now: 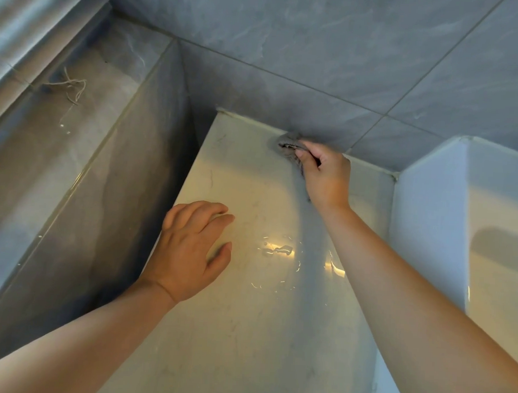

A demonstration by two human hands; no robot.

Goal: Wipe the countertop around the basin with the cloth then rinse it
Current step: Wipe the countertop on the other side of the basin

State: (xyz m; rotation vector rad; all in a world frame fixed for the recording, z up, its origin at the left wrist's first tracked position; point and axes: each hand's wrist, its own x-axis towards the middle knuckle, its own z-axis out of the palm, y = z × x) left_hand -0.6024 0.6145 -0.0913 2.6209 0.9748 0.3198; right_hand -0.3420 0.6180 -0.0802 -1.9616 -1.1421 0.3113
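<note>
A glossy pale stone countertop (246, 329) runs from the near edge to the tiled back wall. My right hand (325, 175) presses a small grey cloth (288, 145) against the countertop where it meets the back wall; the cloth is bunched and blurred, mostly under my fingers. My left hand (191, 250) rests flat near the countertop's left edge, fingers spread, holding nothing. The white basin (429, 209) stands raised at the right, its left wall next to my right forearm.
Grey marbled wall tiles (347, 51) rise behind the counter. Left of the counter's edge is a drop to a lower tiled ledge (61, 146) with loose pale string (71, 85) on it. Water streaks (279, 250) glint on the counter.
</note>
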